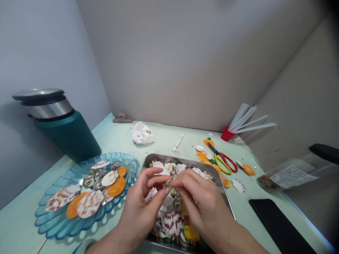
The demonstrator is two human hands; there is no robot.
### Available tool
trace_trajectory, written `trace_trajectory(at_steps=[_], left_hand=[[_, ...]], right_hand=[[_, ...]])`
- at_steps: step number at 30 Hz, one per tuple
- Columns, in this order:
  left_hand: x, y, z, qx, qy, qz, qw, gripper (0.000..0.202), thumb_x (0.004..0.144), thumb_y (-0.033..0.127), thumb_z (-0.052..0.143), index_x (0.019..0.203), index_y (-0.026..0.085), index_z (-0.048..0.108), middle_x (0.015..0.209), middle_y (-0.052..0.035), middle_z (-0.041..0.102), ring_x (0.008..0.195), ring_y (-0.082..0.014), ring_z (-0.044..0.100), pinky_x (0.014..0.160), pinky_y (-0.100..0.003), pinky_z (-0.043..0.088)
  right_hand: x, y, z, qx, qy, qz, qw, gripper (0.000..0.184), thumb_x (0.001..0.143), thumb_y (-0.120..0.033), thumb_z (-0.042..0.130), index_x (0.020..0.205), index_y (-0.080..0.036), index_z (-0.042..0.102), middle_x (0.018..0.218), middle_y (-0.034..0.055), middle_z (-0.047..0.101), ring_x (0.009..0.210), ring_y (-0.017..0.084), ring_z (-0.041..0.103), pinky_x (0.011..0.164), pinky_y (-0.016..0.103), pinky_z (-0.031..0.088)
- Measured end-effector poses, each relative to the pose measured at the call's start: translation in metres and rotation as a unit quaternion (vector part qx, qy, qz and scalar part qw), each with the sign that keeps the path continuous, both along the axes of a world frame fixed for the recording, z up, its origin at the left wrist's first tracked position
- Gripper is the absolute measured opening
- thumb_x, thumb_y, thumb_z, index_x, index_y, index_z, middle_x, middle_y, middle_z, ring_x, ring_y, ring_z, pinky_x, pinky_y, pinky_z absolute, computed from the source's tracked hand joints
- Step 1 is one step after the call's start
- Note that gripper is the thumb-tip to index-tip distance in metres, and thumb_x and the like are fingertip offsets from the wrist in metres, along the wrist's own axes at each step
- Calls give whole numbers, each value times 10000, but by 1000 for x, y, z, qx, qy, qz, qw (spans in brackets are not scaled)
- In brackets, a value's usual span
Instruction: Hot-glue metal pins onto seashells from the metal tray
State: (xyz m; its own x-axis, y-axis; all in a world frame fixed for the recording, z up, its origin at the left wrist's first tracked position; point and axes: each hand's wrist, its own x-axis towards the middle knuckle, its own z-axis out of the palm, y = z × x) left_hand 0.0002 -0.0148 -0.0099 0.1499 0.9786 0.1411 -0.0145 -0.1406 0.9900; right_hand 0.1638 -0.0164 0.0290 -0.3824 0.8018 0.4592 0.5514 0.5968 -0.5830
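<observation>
Small object pinched by left hand and right hand over metal tray of shells; scallops also held in blue dish.

Single head-worn view, facing forward and down across the bench from the person's own side. The left hand and right hand lie near the camera at lower centre; the grey back wall, farther off, fills the upper part beyond the bench's rear edge.

Fingers mostly hide a piece too small to identify; the bottom edge crops a black slab.
</observation>
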Motion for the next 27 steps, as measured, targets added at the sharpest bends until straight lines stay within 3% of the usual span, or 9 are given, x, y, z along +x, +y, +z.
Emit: trace_trajectory(at_steps=[10,15,21,27], left_hand=[[0,2,5,-51,-34,-21,998,310,841,263,584,1092,246,403,1036,-31,652,956,-154,609,850,-291,447],[1,5,5,-62,-65,-28,996,307,835,242,594,1082,246,411,1029,-16,663,944,-134,600,856,-270,435],[1,6,13,-104,-120,-45,986,329,795,210,636,1052,233,432,974,-4,686,797,-99,602,661,-194,466],[1,8,15,-112,-148,-44,981,326,765,184,669,1026,212,475,915,-8,706,820,-102,627,738,-201,470]], right_hand=[[0,1,5,17,10,-27,999,128,855,-60,487,814,-149,568,761,28,590,657,131,540,604,256,413],[4,2,8,17,11,-16,1000,132,874,-84,481,880,-165,585,852,39,588,760,146,560,682,274,438],[8,3,7,-7,7,2,1000,217,885,-68,451,980,-198,597,900,33,594,803,141,571,714,272,453],[6,2,5,-9,-5,1,1000,213,889,-88,447,969,-184,619,849,37,599,755,148,571,678,283,453]])
